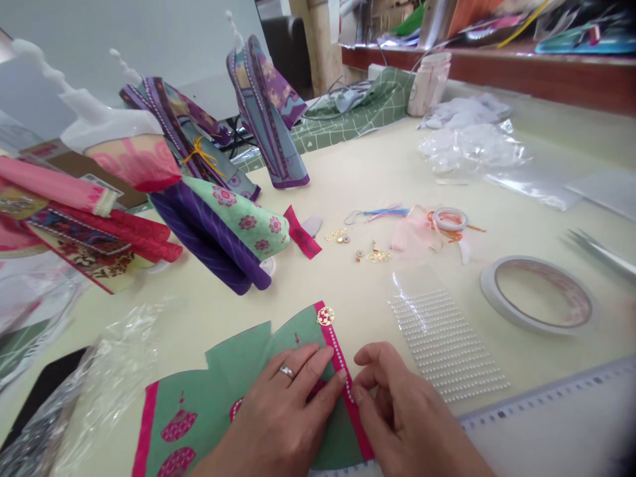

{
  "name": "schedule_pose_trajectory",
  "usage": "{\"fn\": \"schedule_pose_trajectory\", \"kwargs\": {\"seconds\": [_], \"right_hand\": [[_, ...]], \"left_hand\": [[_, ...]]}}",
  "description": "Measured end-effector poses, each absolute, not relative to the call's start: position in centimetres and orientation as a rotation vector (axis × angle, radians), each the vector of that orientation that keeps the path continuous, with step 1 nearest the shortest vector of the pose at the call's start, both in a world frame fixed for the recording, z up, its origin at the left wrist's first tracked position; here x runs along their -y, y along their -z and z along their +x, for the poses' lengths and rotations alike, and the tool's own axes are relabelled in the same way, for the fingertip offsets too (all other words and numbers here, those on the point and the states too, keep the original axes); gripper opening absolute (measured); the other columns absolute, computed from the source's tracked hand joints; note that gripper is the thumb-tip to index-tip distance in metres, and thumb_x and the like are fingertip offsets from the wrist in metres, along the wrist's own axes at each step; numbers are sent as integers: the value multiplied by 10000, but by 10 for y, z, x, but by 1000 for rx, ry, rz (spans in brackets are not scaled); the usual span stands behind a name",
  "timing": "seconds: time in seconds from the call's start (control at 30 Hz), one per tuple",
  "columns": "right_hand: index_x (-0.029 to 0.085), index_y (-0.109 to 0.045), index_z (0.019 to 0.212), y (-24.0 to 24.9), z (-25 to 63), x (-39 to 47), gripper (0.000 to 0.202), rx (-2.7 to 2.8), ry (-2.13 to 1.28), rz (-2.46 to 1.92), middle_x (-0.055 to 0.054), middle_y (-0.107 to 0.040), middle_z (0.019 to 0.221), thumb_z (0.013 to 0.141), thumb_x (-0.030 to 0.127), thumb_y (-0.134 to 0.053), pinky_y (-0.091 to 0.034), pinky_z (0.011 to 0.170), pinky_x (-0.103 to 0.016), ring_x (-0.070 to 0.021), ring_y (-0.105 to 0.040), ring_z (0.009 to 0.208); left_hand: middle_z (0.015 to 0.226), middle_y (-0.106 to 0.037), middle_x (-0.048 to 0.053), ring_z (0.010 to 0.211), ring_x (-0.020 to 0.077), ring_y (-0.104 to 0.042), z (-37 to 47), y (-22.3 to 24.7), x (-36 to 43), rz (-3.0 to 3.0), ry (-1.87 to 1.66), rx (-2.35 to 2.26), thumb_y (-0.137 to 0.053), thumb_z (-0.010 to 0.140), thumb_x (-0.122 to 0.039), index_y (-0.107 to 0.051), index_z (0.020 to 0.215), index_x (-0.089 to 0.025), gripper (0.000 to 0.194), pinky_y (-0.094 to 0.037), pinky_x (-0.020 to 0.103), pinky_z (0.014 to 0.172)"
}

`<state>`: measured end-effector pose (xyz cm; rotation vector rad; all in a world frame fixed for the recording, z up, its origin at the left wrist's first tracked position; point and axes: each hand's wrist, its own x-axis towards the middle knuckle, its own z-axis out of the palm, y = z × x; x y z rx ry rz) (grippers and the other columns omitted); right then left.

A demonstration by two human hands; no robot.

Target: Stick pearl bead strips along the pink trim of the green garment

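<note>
My left hand (293,411), with a ring on one finger, lies flat on a green fabric-like piece (233,358) with magenta edges and fan motifs. Its fingertips touch the right-hand magenta band beside a strip of pearl beads (336,344). At the strip's lower end, my right hand (397,404) is closed, thumb and fingers at the last beads. A round gold filigree charm (326,316) sits at the top of the band. To the right lies a clear sheet of pearl bead rows (447,338).
A roll of tape (539,295), tweezers (606,255) and a clear ruler (546,391) lie at right. Small gold findings (379,256) and ribbons are further back. Dressed doll-like figures (209,218) stand at left, near crumpled plastic (119,371).
</note>
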<state>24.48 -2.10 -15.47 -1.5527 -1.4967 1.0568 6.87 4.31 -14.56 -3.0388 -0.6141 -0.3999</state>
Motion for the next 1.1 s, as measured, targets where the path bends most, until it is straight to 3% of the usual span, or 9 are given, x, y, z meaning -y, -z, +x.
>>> {"fn": "schedule_pose_trajectory", "kwargs": {"seconds": [0.47,0.6,0.83,1.1], "right_hand": [[217,-378,963,154,251,20,97,1256,-1384,-1459,37,-588,660,877,256,-397,-388,475,-219,-101,-514,488],[217,-377,958,155,254,21,94,1194,-1507,-1439,7,-615,728,886,271,-404,-352,442,-220,-89,-494,463],[222,-385,960,156,257,22,75,1173,-1526,-1417,52,-524,654,887,229,-401,-359,453,-221,-90,-482,467],[221,-386,964,158,258,23,81,1177,-1508,-1431,57,-516,638,891,243,-412,-371,460,-222,-92,-485,472]], "left_hand": [[1128,-616,167,1018,315,-578,68,146,-43,-3048,388,634,-444,864,-120,-642,1107,-132,313,-560,475,749],[1131,-614,164,1016,314,-578,68,147,-43,-3056,395,631,-440,863,-118,-641,1112,-137,320,-561,473,740],[1138,-626,142,1035,302,-578,67,145,-41,-3055,379,637,-468,865,-142,-637,1123,-147,308,-556,454,769],[1129,-641,138,1028,299,-587,68,143,-42,-3055,398,634,-479,860,-142,-643,1116,-143,304,-569,456,757]]}}
